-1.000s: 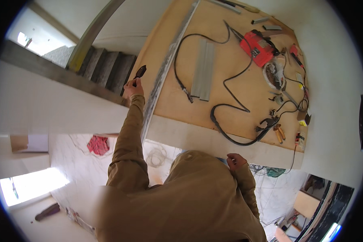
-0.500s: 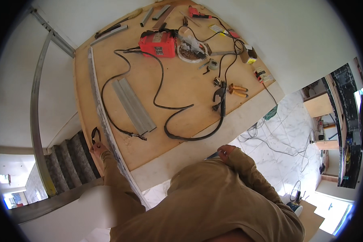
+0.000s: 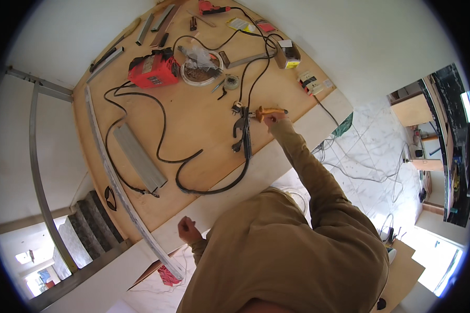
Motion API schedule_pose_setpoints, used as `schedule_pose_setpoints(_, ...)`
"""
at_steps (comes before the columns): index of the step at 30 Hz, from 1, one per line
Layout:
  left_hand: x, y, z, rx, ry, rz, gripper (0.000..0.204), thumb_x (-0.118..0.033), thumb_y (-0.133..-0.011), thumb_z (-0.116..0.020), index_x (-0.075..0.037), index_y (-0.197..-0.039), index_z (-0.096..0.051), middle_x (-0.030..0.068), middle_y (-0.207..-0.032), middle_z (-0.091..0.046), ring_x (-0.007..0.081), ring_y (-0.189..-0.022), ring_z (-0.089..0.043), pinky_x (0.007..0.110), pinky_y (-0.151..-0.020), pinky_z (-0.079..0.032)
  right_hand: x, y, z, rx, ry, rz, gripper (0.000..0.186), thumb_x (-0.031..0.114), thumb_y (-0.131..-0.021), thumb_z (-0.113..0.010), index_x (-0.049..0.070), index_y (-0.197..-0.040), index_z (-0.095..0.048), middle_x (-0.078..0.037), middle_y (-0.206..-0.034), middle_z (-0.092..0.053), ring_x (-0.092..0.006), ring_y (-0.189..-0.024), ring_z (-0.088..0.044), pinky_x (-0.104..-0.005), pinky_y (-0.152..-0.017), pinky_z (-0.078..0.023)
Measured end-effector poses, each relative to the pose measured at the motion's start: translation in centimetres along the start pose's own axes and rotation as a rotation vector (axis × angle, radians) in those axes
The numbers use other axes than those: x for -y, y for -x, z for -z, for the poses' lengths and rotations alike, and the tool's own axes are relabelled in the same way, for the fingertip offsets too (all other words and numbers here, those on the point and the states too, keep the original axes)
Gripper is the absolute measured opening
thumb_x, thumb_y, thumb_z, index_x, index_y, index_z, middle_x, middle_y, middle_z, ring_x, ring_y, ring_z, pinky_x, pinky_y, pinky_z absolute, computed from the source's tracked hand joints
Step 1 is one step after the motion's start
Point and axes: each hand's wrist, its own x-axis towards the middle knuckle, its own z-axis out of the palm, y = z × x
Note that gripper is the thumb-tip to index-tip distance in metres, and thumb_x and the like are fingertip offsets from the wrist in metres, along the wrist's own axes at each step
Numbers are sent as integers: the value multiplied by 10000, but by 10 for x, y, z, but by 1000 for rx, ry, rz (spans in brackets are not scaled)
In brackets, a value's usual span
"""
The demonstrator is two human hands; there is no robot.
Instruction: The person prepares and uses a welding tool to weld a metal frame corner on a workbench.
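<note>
On top of the plywood board (image 3: 203, 130), the person's right hand (image 3: 271, 118) is closing around the orange handle of a hand tool (image 3: 269, 111), which is lying on the wood right next to a black clamp-like tool (image 3: 241, 128). The left hand (image 3: 188, 230) is hanging near the board's near edge, curled into a loose fist, and it's not holding anything as far as the view shows.

Packages and labels: a small box with a yellow and black label (image 3: 288, 54) is sitting by the far right edge, a red-and-white flat packet (image 3: 266, 25) and a yellowish card (image 3: 238, 23) are lying further back, and a white power strip (image 3: 312, 82) is sitting close to the right corner. A red power tool (image 3: 154, 70) with a pale label on its side is sitting far left, beside a round reel under clear plastic (image 3: 201, 68). A long black cable (image 3: 162, 141) is looping across the middle, past a grey metal channel piece (image 3: 139, 157).

Compared with half a second back, the right arm is now stretching out to the orange handle instead of staying tucked near the chest, and the left hand is no longer out by the metal rail (image 3: 121, 193).
</note>
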Motion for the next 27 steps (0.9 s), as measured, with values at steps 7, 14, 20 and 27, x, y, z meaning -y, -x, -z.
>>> schedule_pose_setpoints(7, -61, 48, -67, 316, -118, 43, 200, -131, -888, -660, 5, -1034, -666, 66, -822, -675, 125, -708, -642, 269, -638, -547, -94, -192, -54, -225, -403, -268, 214, 280, -807, -686, 102, -923, -713, -135, -795, -707, -299, -745, -688, -368, -681, -547)
schedule_pose_setpoints(14, -90, 47, -95, 410, -256, 79, 193, -145, -888, -650, -23, -1034, -687, 65, -808, -691, 125, -713, -661, 269, -672, -539, 50, -223, -63, 383, 314, 71, 674, 439, -807, -699, 94, -1349, -499, -152, -1383, -471, -302, -1249, -480, -467, -1014, -431)
schedule_pose_setpoints(20, -104, 42, -121, 489, -365, 71, 190, -148, -890, -654, -35, -1038, -690, 58, -809, -699, 116, -734, -662, 268, -676, -534, 44, -263, -93, 440, 437, 43, 853, 593, -770, -682, 109, -1420, -416, -161, -1421, -436, -353, -1346, -370, -509, -1091, -343)
schedule_pose_setpoints(27, -101, 28, -129, 438, -321, 117, 209, -149, -891, -649, -23, -1055, -683, 69, -844, -702, 124, -745, -664, 280, -697, -538, -79, -306, -98, -330, -93, 17, 389, 420, -778, -671, 57, -915, -703, -212, -944, -670, -360, -919, -640, -462, -786, -513)
